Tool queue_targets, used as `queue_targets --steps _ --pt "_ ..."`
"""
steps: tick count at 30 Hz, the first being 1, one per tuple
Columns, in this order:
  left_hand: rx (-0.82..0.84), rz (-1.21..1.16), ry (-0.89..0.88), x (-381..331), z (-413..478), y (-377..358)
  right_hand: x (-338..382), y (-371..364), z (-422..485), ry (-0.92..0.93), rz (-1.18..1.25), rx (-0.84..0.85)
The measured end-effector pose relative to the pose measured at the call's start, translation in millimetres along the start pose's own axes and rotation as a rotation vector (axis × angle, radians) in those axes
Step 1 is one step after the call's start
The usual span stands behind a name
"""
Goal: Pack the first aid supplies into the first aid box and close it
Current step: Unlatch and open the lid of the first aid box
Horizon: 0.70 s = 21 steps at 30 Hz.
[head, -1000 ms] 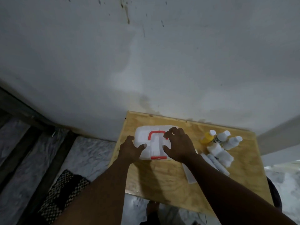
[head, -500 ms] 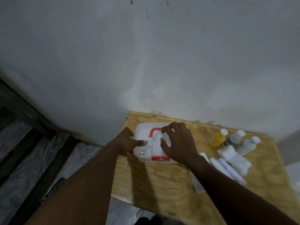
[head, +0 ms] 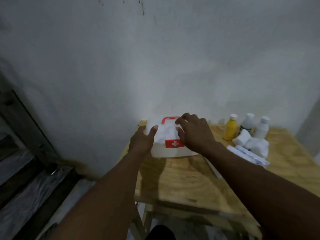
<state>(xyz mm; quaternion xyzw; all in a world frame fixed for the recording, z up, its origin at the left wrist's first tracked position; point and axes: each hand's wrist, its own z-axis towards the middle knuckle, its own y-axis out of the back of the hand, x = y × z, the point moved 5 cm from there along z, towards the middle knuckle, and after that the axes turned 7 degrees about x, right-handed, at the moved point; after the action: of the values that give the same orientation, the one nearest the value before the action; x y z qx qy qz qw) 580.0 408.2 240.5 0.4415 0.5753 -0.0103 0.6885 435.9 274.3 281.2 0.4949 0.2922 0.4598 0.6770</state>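
Note:
The white first aid box (head: pixel 170 152) stands shut at the back left of the plywood table (head: pixel 181 181), with a red handle (head: pixel 168 119) on top and a red cross latch (head: pixel 174 143) in front. My left hand (head: pixel 142 142) grips its left end, thumb on the lid. Over the right half of the lid, my right hand (head: pixel 195 134) curls its fingers by the handle. To the right stand a yellow bottle (head: pixel 230 129) and two white bottles (head: pixel 247 123) (head: pixel 262 128). White gauze rolls (head: pixel 256 145) and a flat packet (head: pixel 249 155) lie in front of them.
A thin white strip (head: pixel 213 169) lies on the table under my right forearm. A stained grey wall (head: pixel 155 66) rises right behind the table. Left of the table the floor drops to dark marble-like slabs (head: pixel 34 191) and a dark frame (head: pixel 26 125).
My head has dropped lower, so the box's front and latch now face me. Both hands stay on the box; the left thumb has slid further onto the lid.

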Motion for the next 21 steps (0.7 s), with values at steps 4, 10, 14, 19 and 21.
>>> queue_targets --steps 4,10,14,19,21 --pt "-0.023 -0.187 -0.045 11 -8 -19 9 -9 -14 0.071 -0.026 0.019" --pt "-0.013 -0.134 -0.110 31 -6 -35 12 -27 -19 0.084 -0.188 0.026" --pt "0.005 -0.147 -0.140 46 -2 -38 12 -38 -19 0.076 -0.312 0.004" --pt "-0.042 -0.111 -0.243 56 -12 -43 8 -42 -11 0.138 -0.395 0.014" --pt "-0.063 -0.090 -0.263 56 -14 -43 6 -40 -11 0.170 -0.417 0.011"
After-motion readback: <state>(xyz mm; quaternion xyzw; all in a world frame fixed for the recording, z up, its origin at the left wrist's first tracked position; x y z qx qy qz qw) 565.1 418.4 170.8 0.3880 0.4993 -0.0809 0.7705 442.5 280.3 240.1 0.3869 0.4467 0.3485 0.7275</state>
